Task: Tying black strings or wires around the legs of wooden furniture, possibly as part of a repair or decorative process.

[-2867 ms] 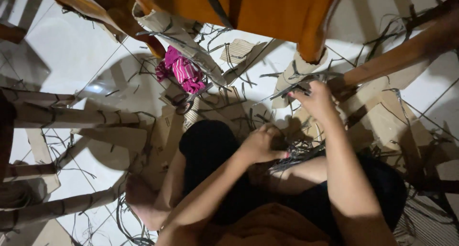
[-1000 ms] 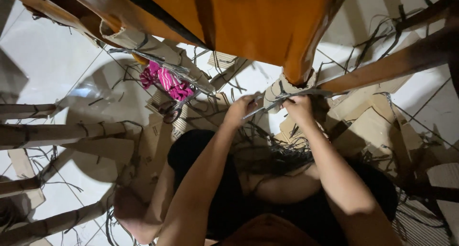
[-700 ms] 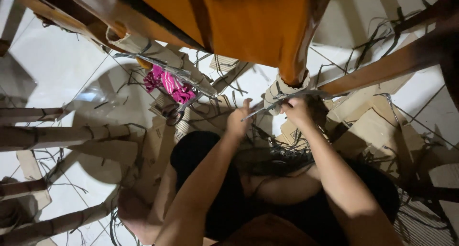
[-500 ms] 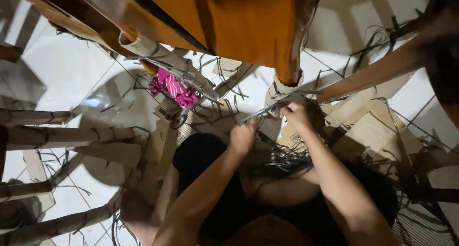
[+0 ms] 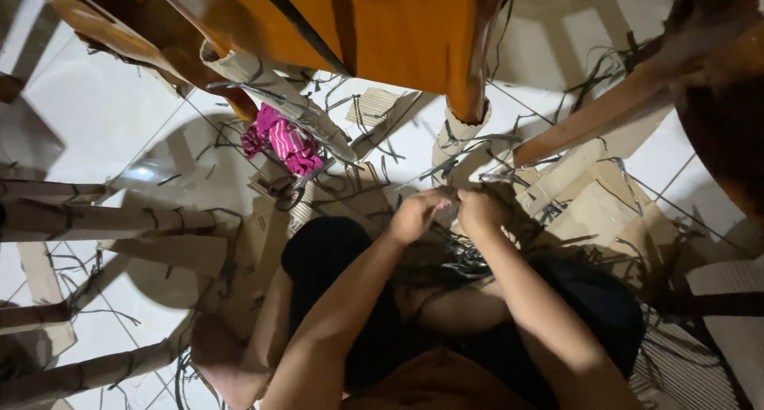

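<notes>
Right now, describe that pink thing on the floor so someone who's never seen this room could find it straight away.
Start at the big orange wooden furniture at the top of the view, then follow the cardboard-wrapped leg slanting down from it. Just left of that leg, on the white tiled floor, lies a crumpled pink striped cloth. It is the only bright pink thing among brown cardboard scraps and dark strips.

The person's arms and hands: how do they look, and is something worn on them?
Both forearms are bare to the elbow; no sleeves show. The left hand and the right hand have no gloves. No ring, watch or bracelet shows, though the light is dim.
</notes>
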